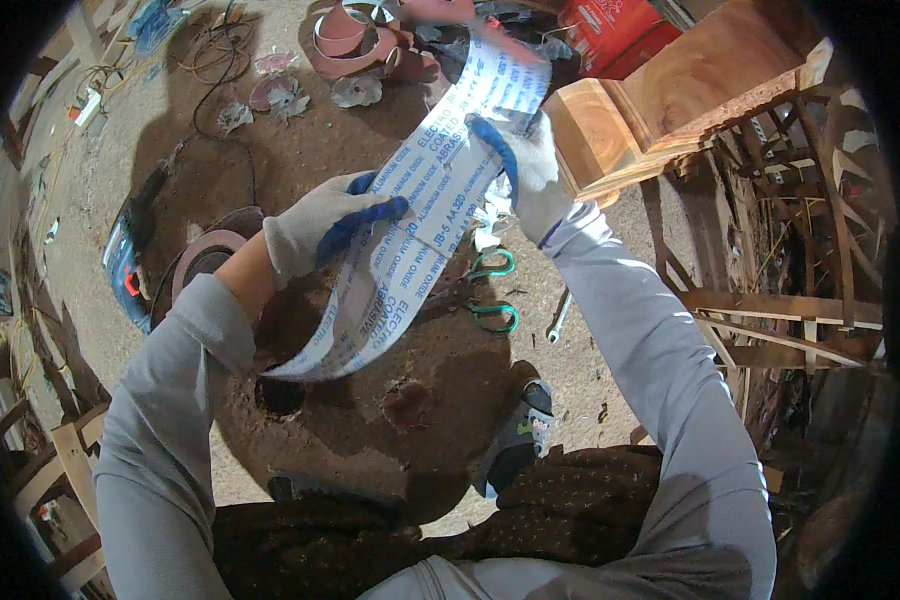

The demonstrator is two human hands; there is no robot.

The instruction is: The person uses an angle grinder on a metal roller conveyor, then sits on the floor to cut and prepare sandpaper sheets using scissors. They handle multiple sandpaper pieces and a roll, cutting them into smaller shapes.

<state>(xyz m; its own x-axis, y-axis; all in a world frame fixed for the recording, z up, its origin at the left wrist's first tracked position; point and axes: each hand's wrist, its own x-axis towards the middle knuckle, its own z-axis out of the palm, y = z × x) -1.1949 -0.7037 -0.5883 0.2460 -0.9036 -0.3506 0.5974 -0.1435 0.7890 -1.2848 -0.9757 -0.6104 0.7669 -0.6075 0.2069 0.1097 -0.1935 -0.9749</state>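
Observation:
I hold a long strip of sandpaper, its white printed back facing me, stretched between both hands. My left hand, in a grey glove with blue fingertips, pinches the strip near its middle. My right hand, gloved the same way, grips it higher up, near the far end. The strip's lower end curls down toward my knee. Green-handled scissors lie on the dirt floor just under the strip.
A carved wooden piece stands at the upper right beside wooden frames. Sandpaper rolls and scraps lie at the top. A power tool, a roll, a wrench and my sandalled foot rest on the floor.

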